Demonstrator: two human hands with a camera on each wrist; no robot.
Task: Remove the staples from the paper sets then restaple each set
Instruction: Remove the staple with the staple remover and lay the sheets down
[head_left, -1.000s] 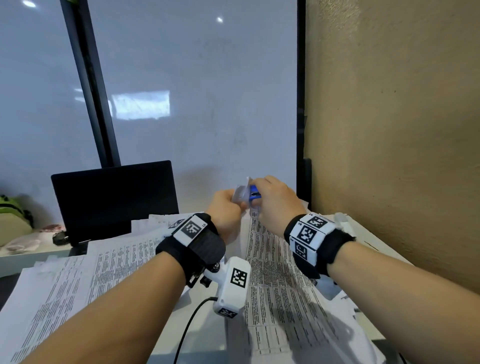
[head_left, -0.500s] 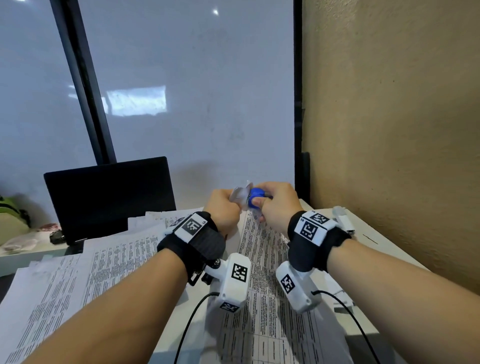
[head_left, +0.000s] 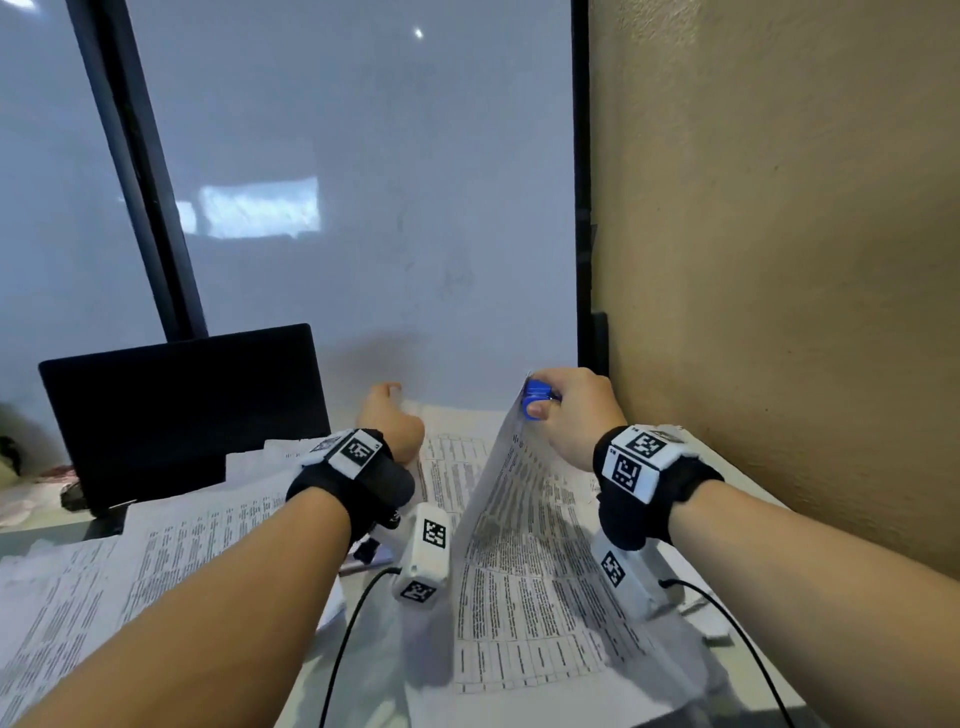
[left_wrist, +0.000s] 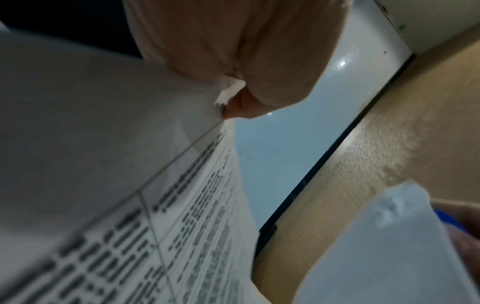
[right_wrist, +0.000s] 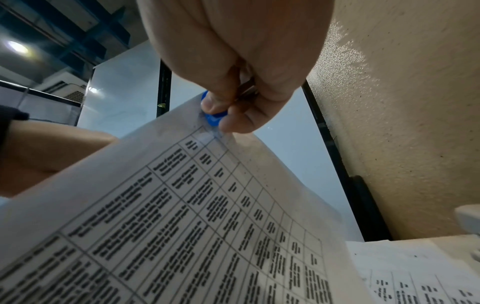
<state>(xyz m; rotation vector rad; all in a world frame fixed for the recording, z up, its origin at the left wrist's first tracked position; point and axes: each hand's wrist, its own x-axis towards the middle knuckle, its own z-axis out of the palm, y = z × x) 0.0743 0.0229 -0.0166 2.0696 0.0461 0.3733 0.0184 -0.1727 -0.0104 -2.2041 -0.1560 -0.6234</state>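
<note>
While our right hand (head_left: 576, 415) pinches the blue staple remover (head_left: 534, 397) against one lifted sheet (head_left: 519, 519), our left hand (head_left: 392, 426) pinches another sheet's torn corner (left_wrist: 230, 92) beside it; this set looks unstapled, with restapling left, and no stapler shows.

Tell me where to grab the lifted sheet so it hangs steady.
Take the lifted sheet at its raised top corner, from the left, since the right hand and blue staple remover already occupy the right face there. It stands nearly upright, so pinch both faces.
</note>
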